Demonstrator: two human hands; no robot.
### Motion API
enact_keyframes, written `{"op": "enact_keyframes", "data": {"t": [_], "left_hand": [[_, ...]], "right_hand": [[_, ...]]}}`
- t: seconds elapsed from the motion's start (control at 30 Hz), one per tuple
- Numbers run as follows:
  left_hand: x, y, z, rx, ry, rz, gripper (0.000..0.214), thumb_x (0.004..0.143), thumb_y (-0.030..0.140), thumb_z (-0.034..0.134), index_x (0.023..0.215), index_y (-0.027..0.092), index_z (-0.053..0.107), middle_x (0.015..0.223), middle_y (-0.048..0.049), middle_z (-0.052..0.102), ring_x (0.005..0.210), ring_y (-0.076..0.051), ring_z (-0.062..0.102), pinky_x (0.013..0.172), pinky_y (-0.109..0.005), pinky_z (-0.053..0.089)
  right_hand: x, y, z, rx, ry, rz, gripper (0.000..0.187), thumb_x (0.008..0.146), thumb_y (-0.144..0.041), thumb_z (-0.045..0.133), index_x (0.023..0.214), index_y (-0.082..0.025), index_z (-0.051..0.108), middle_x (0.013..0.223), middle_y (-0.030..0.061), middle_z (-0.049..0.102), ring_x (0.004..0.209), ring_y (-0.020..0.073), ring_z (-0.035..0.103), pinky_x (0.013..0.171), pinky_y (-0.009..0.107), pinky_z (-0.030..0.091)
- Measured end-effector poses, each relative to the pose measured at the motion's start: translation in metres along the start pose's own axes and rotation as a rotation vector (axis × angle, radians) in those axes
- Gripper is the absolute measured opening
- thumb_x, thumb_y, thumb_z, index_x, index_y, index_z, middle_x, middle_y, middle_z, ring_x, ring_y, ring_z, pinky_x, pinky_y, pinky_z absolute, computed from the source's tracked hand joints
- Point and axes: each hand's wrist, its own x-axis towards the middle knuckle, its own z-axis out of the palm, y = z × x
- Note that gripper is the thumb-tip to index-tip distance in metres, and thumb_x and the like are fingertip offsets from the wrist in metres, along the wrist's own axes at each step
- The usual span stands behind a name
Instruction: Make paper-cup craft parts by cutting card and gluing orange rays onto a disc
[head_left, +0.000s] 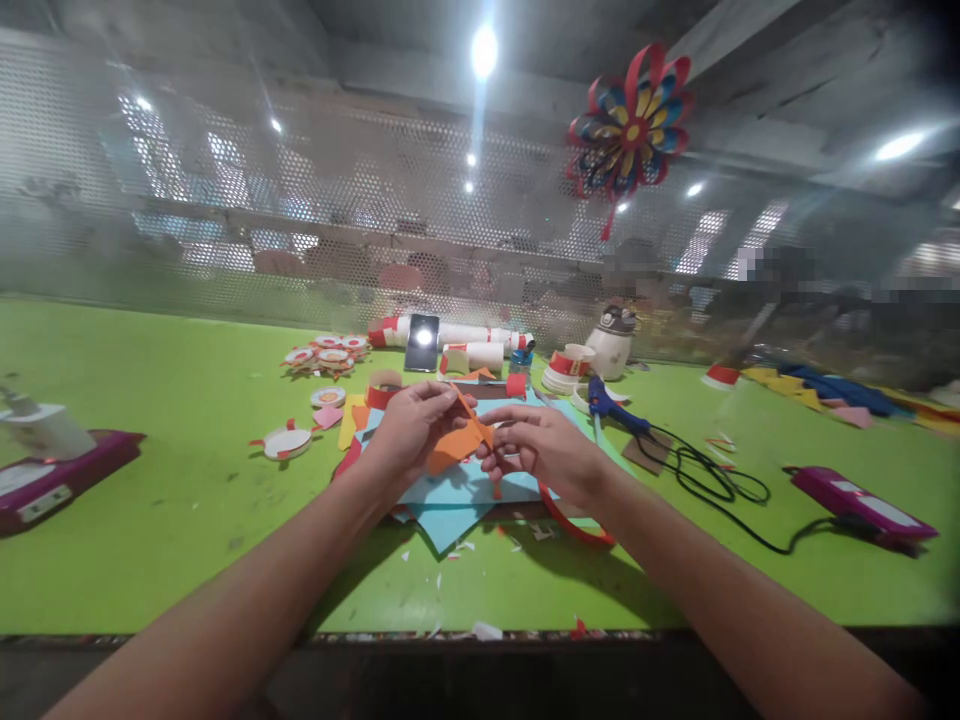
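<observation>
A narrow piece of orange paper is stretched between my two hands above the pile of paper sheets. My left hand pinches its upper end between thumb and fingers. At the lower end, the fingers of my right hand are closed on the same piece. Beneath them lies a wider orange sheet, on top of light blue paper. A red-orange paper ring is partly hidden by my right wrist. Small paper scraps are scattered in front.
A blue glue gun with a black cord is to the right, near a purple power strip. Another purple strip is at left. Behind are a phone, white paper tubes and a penguin-shaped container. A paper flower hangs above.
</observation>
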Motion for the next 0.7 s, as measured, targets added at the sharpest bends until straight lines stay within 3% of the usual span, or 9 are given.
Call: {"op": "enact_keyframes", "data": {"t": [0.37, 0.63, 0.7], "left_hand": [[-0.006, 0.002, 0.004, 0.028, -0.149, 0.044, 0.009, 0.077, 0.018, 0.067, 0.073, 0.013, 0.06, 0.078, -0.0056, 0.071, 0.066, -0.011, 0.061, 0.07, -0.026, 0.047], [-0.005, 0.0, 0.004, 0.042, -0.221, 0.069, 0.01, 0.078, 0.02, 0.066, 0.074, 0.014, 0.059, 0.078, -0.0056, 0.069, 0.073, -0.014, 0.063, 0.071, -0.029, 0.047], [-0.002, -0.002, 0.002, 0.095, -0.192, 0.069, 0.012, 0.078, 0.024, 0.066, 0.075, 0.015, 0.058, 0.078, -0.0053, 0.068, 0.076, -0.016, 0.063, 0.071, -0.03, 0.047]], "right_hand": [[-0.005, 0.011, -0.009, 0.175, -0.142, 0.014, 0.012, 0.074, -0.021, 0.069, 0.078, -0.009, 0.066, 0.069, 0.0076, 0.069, 0.056, 0.014, 0.064, 0.053, 0.027, 0.053], [-0.01, 0.016, -0.008, 0.19, -0.118, 0.026, 0.015, 0.074, -0.023, 0.074, 0.076, -0.012, 0.064, 0.067, 0.0047, 0.068, 0.057, 0.013, 0.063, 0.056, 0.027, 0.051], [-0.009, 0.017, -0.009, 0.178, -0.093, 0.031, 0.018, 0.072, -0.025, 0.076, 0.075, -0.013, 0.063, 0.065, 0.0041, 0.068, 0.057, 0.0128, 0.062, 0.054, 0.026, 0.051]]}}
